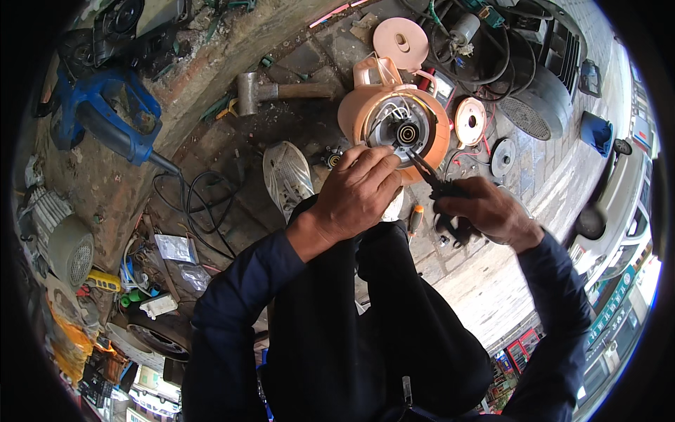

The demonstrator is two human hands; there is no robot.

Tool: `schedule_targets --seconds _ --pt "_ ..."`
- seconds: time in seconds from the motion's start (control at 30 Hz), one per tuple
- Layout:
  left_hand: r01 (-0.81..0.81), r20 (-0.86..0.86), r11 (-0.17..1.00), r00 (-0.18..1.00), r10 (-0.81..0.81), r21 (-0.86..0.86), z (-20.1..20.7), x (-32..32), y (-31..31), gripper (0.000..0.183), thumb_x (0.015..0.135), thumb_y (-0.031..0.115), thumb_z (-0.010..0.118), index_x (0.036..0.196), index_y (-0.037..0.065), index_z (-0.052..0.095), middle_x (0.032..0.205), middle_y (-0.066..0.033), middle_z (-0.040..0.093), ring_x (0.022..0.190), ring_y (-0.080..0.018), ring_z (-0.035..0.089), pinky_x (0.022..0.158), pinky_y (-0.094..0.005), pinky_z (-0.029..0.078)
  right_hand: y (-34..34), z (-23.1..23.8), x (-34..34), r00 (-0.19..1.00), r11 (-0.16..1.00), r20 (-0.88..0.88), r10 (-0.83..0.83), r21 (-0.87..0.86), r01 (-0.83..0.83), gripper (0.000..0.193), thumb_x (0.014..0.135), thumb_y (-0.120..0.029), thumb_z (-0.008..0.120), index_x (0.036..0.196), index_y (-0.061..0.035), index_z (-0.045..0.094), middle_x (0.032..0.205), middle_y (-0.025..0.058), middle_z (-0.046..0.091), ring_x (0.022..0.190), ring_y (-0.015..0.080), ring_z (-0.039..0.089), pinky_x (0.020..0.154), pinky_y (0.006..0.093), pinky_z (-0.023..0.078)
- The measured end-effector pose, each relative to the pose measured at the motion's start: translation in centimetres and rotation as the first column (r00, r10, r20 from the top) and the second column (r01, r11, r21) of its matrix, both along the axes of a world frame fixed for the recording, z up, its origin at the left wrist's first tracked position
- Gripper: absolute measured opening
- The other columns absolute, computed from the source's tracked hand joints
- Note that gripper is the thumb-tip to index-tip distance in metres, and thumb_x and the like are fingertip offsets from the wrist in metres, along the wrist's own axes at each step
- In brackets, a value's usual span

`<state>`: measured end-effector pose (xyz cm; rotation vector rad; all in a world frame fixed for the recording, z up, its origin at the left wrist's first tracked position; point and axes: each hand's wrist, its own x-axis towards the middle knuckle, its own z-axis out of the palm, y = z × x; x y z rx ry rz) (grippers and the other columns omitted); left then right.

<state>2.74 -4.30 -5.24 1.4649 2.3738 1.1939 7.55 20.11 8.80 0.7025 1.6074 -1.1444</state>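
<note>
An orange round motor housing (346, 114) with a handle stands on the paving in front of me, its open end up. Inside it sit a grey metal face with white wires and a dark round bearing (407, 132) in the middle. My right hand (489, 209) is closed around the handles of a pair of pliers (426, 171), whose jaws reach the face just below the bearing. My left hand (357, 188) is closed at the near left rim, fingertips pressed together close to the jaws. What those fingers pinch, if anything, is hidden.
A hammer (281, 91) lies beyond the housing, near a peach disc cover (401, 43). An orange-handled screwdriver (416, 219) lies by my right knee. At right are a grey motor (538, 105) and cables; at left, a blue power tool (112, 116) with its cord.
</note>
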Motion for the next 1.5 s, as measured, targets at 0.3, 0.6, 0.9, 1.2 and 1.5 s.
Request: schedule_targets --seconds 0.3,0.6,0.9,1.2,1.5 --pt "-0.005 -0.016 1.0 1.0 0.005 -0.011 0.3 0.0 0.1 0.021 0.088 0.016 0.084 0.107 0.01 0.079 0.123 -0.0033 0.075 0.127 -0.0233 0.067 0.111 -0.0445 0.045 -3.7 -3.9 6.4 0.605 0.533 0.343 -0.719 -0.287 0.796 0.031 0.115 -0.022 0.058 0.119 0.0074 0.069 0.1 0.0206 0.08 0.06 0.0166 0.068 0.052 0.0275 0.052" --pt "0.003 -0.022 0.999 1.0 -0.003 -0.035 0.3 0.0 0.1 0.023 0.087 0.015 0.085 0.108 0.01 0.079 0.126 -0.0026 0.074 0.129 -0.0233 0.066 0.111 -0.0443 0.045 -4.0 -4.5 6.1 0.576 0.487 0.335 -0.746 -0.316 0.814 0.034 0.115 -0.024 0.057 0.118 0.0071 0.069 0.097 0.0189 0.08 0.058 0.0162 0.063 0.053 0.0275 0.049" --pt "0.0 -0.001 1.0 1.0 0.0 -0.025 0.3 0.0 0.1 0.022 0.089 0.015 0.084 0.109 0.009 0.079 0.125 -0.0034 0.075 0.128 -0.0235 0.066 0.111 -0.0442 0.045 -4.1 -4.5 5.9 0.577 0.485 0.331 -0.747 -0.323 0.812 0.034 0.116 -0.024 0.055 0.113 0.0066 0.069 0.096 0.0195 0.08 0.056 0.0153 0.061 0.053 0.0275 0.048" --pt "0.002 -0.002 1.0 1.0 -0.002 -0.025 0.3 -0.1 0.1 0.021 0.089 0.015 0.084 0.109 0.009 0.079 0.125 -0.0034 0.075 0.128 -0.0236 0.066 0.111 -0.0445 0.045 -3.9 -4.7 6.0 0.565 0.467 0.34 -0.752 -0.331 0.82 0.031 0.116 -0.023 0.056 0.113 0.0057 0.069 0.095 0.02 0.078 0.054 0.0133 0.057 0.049 0.0266 0.043" --pt "0.0 -0.009 1.0 1.0 0.0 -0.025 0.3 -0.1 -0.1 0.022 0.087 0.017 0.085 0.107 0.01 0.078 0.125 -0.0027 0.075 0.129 -0.0232 0.066 0.112 -0.0442 0.044 0.8 -1.9 -0.6 0.975 0.992 0.196 -0.107 -0.043 0.118 0.031 0.105 -0.027 0.069 0.101 0.0035 0.076 0.077 0.0095 0.073 0.056 0.0126 0.061 0.05 0.0313 0.046"
